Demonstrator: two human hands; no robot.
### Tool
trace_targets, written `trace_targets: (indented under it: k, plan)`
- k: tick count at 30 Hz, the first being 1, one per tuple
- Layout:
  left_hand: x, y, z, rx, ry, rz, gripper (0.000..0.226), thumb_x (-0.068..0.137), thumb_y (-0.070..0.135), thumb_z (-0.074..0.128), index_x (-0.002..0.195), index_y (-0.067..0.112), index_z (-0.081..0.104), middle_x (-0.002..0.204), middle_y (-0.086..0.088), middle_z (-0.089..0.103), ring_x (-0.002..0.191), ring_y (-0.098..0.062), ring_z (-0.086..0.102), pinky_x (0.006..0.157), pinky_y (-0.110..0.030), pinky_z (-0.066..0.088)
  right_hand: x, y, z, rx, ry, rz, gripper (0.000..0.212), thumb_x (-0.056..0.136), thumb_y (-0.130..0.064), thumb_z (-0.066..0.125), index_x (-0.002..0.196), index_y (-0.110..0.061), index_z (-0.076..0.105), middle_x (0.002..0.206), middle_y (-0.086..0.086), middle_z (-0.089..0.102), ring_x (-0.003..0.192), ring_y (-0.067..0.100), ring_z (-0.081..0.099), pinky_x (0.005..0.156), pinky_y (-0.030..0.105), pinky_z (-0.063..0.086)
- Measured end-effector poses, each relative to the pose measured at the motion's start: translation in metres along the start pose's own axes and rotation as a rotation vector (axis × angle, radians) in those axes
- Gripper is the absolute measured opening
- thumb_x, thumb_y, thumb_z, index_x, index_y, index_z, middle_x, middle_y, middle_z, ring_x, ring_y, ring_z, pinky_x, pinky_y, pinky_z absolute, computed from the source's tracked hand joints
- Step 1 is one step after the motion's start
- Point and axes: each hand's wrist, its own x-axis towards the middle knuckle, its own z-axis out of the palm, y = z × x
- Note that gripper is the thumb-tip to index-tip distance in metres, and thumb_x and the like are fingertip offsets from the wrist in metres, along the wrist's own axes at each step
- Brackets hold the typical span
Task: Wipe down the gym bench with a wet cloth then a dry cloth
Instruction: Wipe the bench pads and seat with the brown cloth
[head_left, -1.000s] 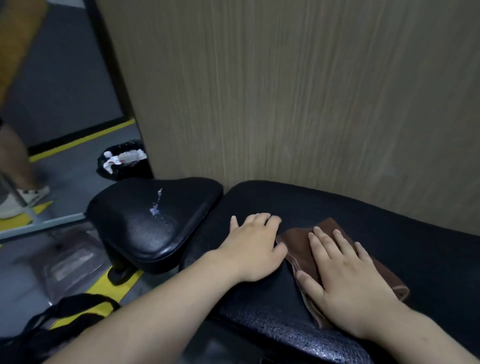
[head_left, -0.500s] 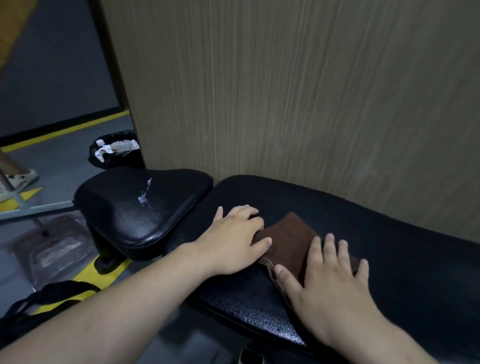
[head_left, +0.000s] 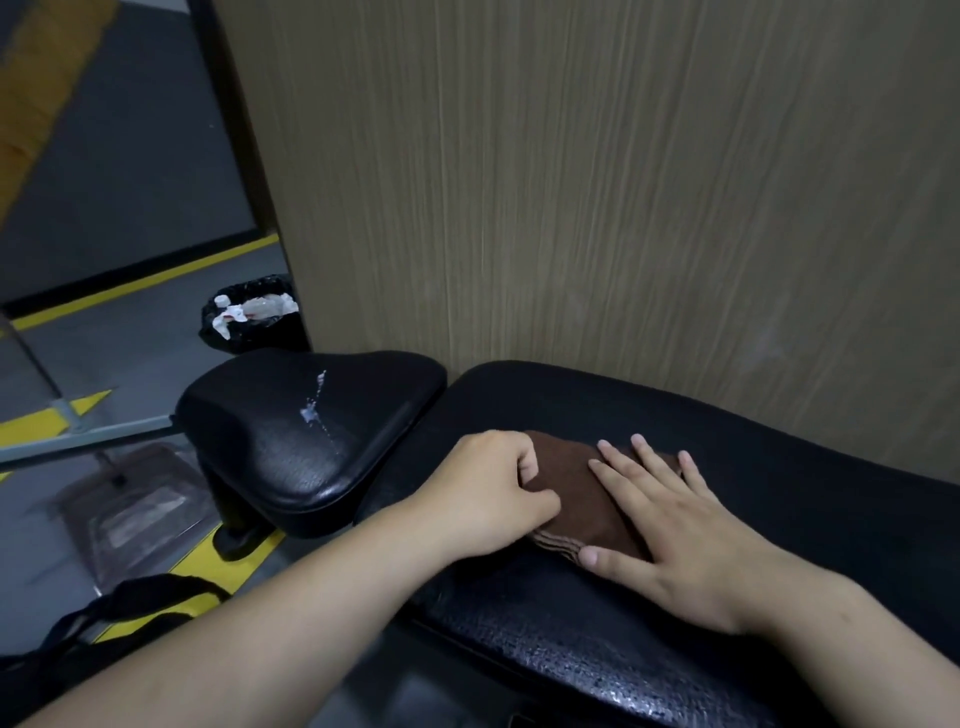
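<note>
Both hands (head_left: 675, 525) press a seemingly folded brown cloth (head_left: 576, 493) on the bench (head_left: 779, 467).

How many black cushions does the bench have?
2. The small seat pad sits on the left with a whitish smear on it. The long pad runs along the wall, under the cloth and both hands. Its right end runs out of view.

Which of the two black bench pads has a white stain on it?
The smaller, rounded black seat pad on the left carries the white stain. The long black back pad, where both hands press the brown cloth, shows none.
</note>
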Motion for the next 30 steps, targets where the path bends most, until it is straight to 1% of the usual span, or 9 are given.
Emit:
trace_targets:
  k: [5,8,10,13,16,21,25,28,30]
  plan:
    - [-0.003,-0.012,-0.01,-0.069,-0.044,-0.068,0.04,0.073,0.033,0.079,0.1,0.034,0.05,0.096,0.012,0.06,0.073,-0.003,0.057,0.06,-0.019,0.041,0.005,-0.017,-0.005,0.112,-0.005,0.076,0.097,0.076,-0.085,0.012,0.157,-0.035,-0.006,0.161,-0.011,-0.025,0.143,0.013,-0.035,0.119,0.046,-0.018]
    - [-0.003,-0.014,-0.009,-0.254,-0.078,-0.174,0.046,0.075,0.03,0.081,0.109,0.032,0.052,0.102,0.006,0.06,0.064,-0.016,0.068,0.052,-0.025,0.05,0.005,-0.03,-0.004,0.105,0.106,0.218,0.089,0.085,-0.077,0.011,0.158,-0.029,-0.004,0.164,0.002,-0.019,0.149,0.022,-0.024,0.122,0.046,-0.009]
    - [-0.003,-0.013,-0.006,-0.349,-0.085,-0.257,0.057,0.071,0.038,0.082,0.117,0.028,0.05,0.102,0.004,0.063,0.068,-0.018,0.071,0.05,-0.027,0.051,0.004,-0.039,-0.002,0.078,0.134,0.272,0.087,0.09,-0.073,0.014,0.158,-0.024,-0.007,0.165,0.007,-0.017,0.151,0.025,-0.018,0.123,0.046,-0.003]
    - [-0.003,-0.012,0.0,-0.439,-0.089,-0.307,0.081,0.049,0.05,0.08,0.121,0.028,0.051,0.102,0.002,0.069,0.086,-0.013,0.07,0.075,-0.034,0.059,0.007,-0.043,-0.003,0.11,0.107,0.348,0.091,0.089,-0.076,0.022,0.158,-0.024,-0.008,0.165,0.008,-0.016,0.152,0.028,-0.012,0.123,0.049,0.003]
    - [-0.002,-0.011,0.005,-0.535,-0.058,-0.288,0.068,0.05,0.037,0.08,0.112,0.032,0.053,0.099,0.001,0.07,0.084,-0.016,0.072,0.08,-0.044,0.06,0.012,-0.032,-0.004,0.173,0.048,0.416,0.099,0.084,-0.081,0.029,0.158,-0.026,-0.007,0.165,0.009,-0.015,0.152,0.031,-0.009,0.122,0.053,0.006]
    - [0.0,-0.008,0.006,-0.442,-0.094,-0.158,0.048,0.064,0.029,0.072,0.103,0.047,0.05,0.104,0.002,0.065,0.081,-0.022,0.069,0.074,-0.049,0.06,0.01,-0.032,0.001,0.067,0.014,0.385,0.094,0.084,-0.082,0.015,0.157,-0.029,-0.01,0.163,0.011,-0.022,0.15,0.032,-0.02,0.119,0.06,-0.001]
    - [0.005,-0.013,0.002,-0.418,-0.084,-0.104,0.038,0.084,0.012,0.068,0.102,0.041,0.053,0.1,0.002,0.064,0.067,-0.016,0.059,0.064,-0.036,0.055,0.005,-0.039,-0.003,0.027,0.058,0.365,0.086,0.089,-0.076,0.013,0.157,-0.028,-0.009,0.163,0.009,-0.021,0.149,0.033,-0.021,0.119,0.059,-0.003]
    - [0.006,-0.011,0.002,-0.495,0.007,-0.065,0.036,0.087,0.006,0.065,0.096,0.039,0.057,0.101,0.006,0.063,0.071,-0.026,0.063,0.063,-0.035,0.055,-0.001,-0.044,-0.01,0.074,0.067,0.338,0.078,0.094,-0.069,0.014,0.157,-0.028,-0.006,0.165,0.006,-0.015,0.151,0.029,-0.016,0.121,0.056,-0.001]
    - [0.007,-0.008,0.004,-0.557,0.064,-0.03,0.036,0.088,0.004,0.065,0.093,0.039,0.058,0.103,0.006,0.062,0.073,-0.02,0.064,0.061,-0.028,0.051,-0.005,-0.044,-0.016,0.105,0.069,0.351,0.077,0.094,-0.069,0.014,0.158,-0.028,-0.003,0.166,0.003,-0.011,0.152,0.028,-0.011,0.122,0.054,0.001]
